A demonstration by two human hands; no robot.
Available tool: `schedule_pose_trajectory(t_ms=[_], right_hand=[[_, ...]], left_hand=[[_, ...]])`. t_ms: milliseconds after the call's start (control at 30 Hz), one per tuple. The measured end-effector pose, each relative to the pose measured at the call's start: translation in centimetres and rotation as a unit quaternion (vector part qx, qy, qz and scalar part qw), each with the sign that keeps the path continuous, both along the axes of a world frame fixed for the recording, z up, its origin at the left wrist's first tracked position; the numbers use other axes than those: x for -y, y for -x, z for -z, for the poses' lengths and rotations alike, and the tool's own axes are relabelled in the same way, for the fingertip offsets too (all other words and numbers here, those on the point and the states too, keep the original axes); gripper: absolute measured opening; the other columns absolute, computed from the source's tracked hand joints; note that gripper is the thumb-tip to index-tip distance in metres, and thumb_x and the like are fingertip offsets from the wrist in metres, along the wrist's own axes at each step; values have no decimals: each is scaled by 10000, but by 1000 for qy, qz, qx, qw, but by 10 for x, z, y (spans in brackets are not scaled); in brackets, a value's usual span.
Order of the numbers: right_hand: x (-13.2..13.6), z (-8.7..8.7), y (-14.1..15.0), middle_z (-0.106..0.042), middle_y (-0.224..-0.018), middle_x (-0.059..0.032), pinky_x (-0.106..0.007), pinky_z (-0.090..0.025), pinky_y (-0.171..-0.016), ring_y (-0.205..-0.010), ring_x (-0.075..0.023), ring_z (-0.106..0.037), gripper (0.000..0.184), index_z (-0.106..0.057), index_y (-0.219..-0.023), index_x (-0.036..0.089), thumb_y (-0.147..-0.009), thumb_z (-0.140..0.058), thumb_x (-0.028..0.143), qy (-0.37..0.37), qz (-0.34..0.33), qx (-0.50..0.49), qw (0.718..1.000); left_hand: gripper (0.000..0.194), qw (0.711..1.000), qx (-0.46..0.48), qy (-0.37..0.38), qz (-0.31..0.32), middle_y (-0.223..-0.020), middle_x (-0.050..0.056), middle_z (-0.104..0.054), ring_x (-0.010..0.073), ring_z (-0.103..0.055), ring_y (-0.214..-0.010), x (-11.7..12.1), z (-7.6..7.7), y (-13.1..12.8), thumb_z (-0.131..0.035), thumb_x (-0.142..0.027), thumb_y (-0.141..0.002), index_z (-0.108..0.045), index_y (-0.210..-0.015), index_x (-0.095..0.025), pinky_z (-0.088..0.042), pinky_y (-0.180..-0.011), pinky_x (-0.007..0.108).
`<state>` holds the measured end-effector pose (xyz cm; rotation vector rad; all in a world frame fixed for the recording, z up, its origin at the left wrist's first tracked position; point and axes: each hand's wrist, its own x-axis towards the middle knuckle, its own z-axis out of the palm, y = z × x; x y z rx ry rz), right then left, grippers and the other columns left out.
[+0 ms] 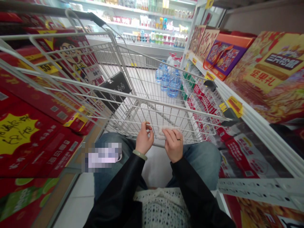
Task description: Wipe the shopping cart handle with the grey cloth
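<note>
Both hands are at the near side of a wire shopping cart (152, 100). My right hand (174, 143), with a ring on one finger, presses a folded white cloth (163, 133) against the lower wires. To its left, my left hand (144, 141) has its fingers curled in front of the same wires, a pale bangle at the wrist. What those fingers grip, if anything, is too small to make out. A black panel with round marks (115, 91) is fixed at the cart's left end.
Stacked red gift boxes (47, 133) crowd the left. Large water bottles (173, 83) stand on the floor beyond the cart. On the right, a shelf (261, 109) carries boxed snacks (268, 72). A lit refrigerated display (152, 23) spans the back. A blurred-out object (103, 156) rests on my left thigh.
</note>
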<state>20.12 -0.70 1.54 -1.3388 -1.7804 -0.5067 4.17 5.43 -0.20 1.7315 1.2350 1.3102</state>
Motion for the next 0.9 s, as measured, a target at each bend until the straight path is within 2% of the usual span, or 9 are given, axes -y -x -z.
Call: schedule_pose_trajectory(t_ms=[100, 233, 300, 367, 500, 567, 633, 800, 900], right_hand=[[3, -1, -3, -744, -1176, -60, -417, -493, -1038, -1139, -219, -582, 521, -665, -1313, 216, -874, -478, 7, -4, 7, -11, 1000], [-1, -40, -8, -741, -1193, -46, -409, -488, -1075, -1172, -215, -580, 529, -658, -1324, 233, -878, -499, -3, -64, 18, -29, 997], [-3, -50, -9, -743, -1194, -43, -408, -488, -1079, -1171, -217, -575, 517, -667, -1302, 222, -870, -510, -14, -75, 19, -31, 996], [-4, -44, -8, -745, -1187, -49, -406, -498, -1064, -1151, -219, -572, 505, -675, -1284, 203, -863, -508, -21, -65, 18, -23, 997], [-1, -10, -5, -751, -1167, -66, -404, -524, -1014, -1109, -221, -566, 487, -686, -1271, 181, -864, -504, -14, -30, 17, -13, 999], [1, -3, -6, -751, -1166, -69, -412, -526, -1017, -1115, -222, -568, 489, -689, -1275, 186, -866, -507, -8, -23, 16, -20, 999], [2, -10, -9, -747, -1180, -67, -422, -519, -1042, -1141, -221, -573, 506, -682, -1296, 201, -866, -510, -2, -26, 14, -31, 999], [0, -45, -20, -741, -1201, -51, -411, -503, -1071, -1180, -214, -576, 547, -670, -1321, 236, -857, -517, -10, -80, 34, -59, 994], [1, -38, -21, -743, -1199, -55, -415, -503, -1066, -1172, -219, -571, 529, -678, -1307, 225, -860, -512, -4, -61, 31, -41, 997]], left_hand=[[348, 1000, -1, 1, -2, -1031, 44, -603, 166, -654, -978, 1, 1, 0, -547, -204, -910, -445, -1241, -239, -604, -855, 323], [338, 1000, -7, 4, -9, -1052, 49, -604, 167, -648, -996, 2, 0, -1, -546, -201, -908, -450, -1230, -237, -605, -859, 325], [340, 1000, -7, 4, -10, -1040, 44, -602, 165, -648, -991, 2, -1, -1, -549, -200, -907, -452, -1230, -237, -606, -855, 324], [339, 1000, -5, 2, -10, -1032, 42, -603, 164, -651, -986, 2, -1, -1, -551, -201, -908, -453, -1231, -236, -607, -851, 322], [340, 1000, -5, 0, -6, -1017, 42, -605, 164, -656, -970, 1, -1, 0, -547, -199, -912, -450, -1236, -232, -608, -858, 328], [351, 1000, -5, -2, -5, -1013, 42, -607, 164, -657, -963, 1, -1, 0, -549, -194, -906, -448, -1240, -231, -608, -856, 329], [357, 1000, -4, -1, -9, -1017, 44, -608, 165, -658, -963, 2, -2, -1, -551, -194, -901, -449, -1241, -231, -609, -850, 327], [362, 1000, -6, 5, -11, -1009, 40, -608, 164, -655, -961, 3, -3, -2, -554, -196, -899, -447, -1242, -234, -609, -849, 331], [358, 1000, -5, 4, -11, -1011, 39, -608, 163, -655, -963, 2, -2, -2, -554, -196, -902, -450, -1243, -236, -608, -853, 330]])
